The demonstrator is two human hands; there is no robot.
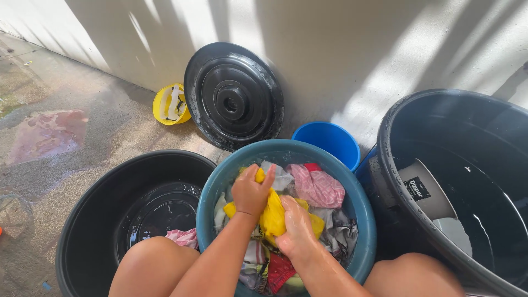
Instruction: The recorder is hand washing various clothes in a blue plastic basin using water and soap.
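Observation:
A teal wash basin [363, 220] sits between my knees, filled with wet clothes. My left hand [250, 192] is closed on the upper end of a yellow cloth [271, 215]. My right hand [296, 231] grips the lower part of the same yellow cloth, just below and right of the left hand. A pink patterned garment [318, 186] lies at the back of the basin, with grey and red pieces around it.
A black tub [93, 220] with a little water and a pink cloth [182, 237] stands at left. A large black barrel [440, 115] of water with a white dipper [426, 190] is at right. Behind are a blue bucket [327, 140], a black lid [234, 99] and a yellow container [170, 103] against the wall.

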